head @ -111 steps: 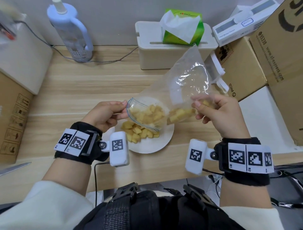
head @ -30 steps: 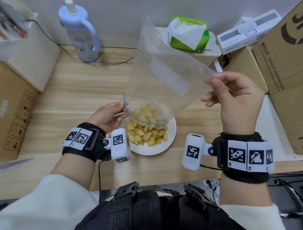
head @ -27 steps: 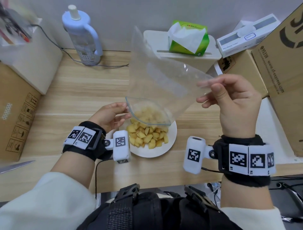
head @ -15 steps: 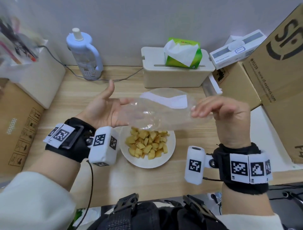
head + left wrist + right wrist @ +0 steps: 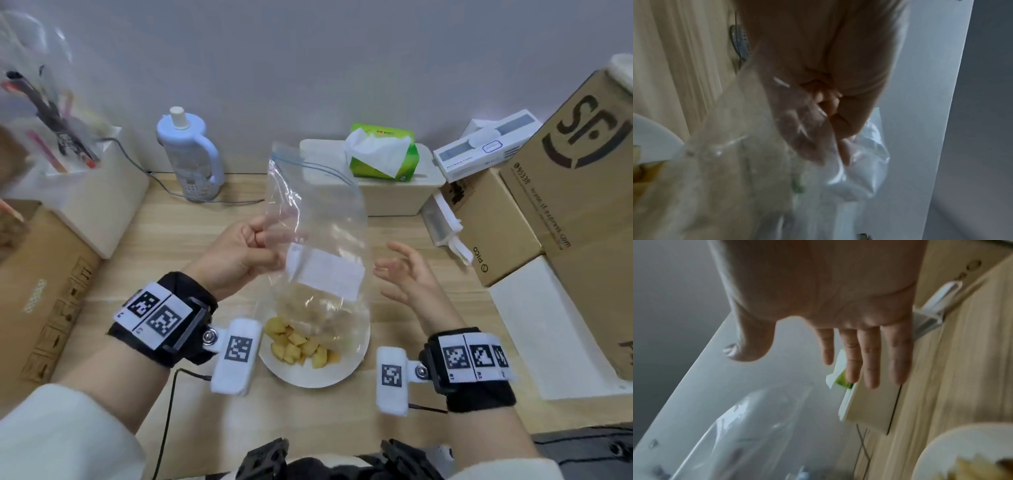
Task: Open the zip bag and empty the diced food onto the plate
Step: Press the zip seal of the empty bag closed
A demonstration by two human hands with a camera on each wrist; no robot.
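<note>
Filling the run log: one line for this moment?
left hand pinches zip bag | right hand open | diced food on plate

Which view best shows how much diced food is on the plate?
The head view: the diced food lies piled on the plate, partly behind the zip bag. Left wrist and right wrist views each catch only blurred yellow bits at the frame edge.

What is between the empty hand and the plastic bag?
Nothing visible. The right hand is open just right of the zip bag, with only air between them. The left hand pinches the bag's left edge above the plate.
</note>
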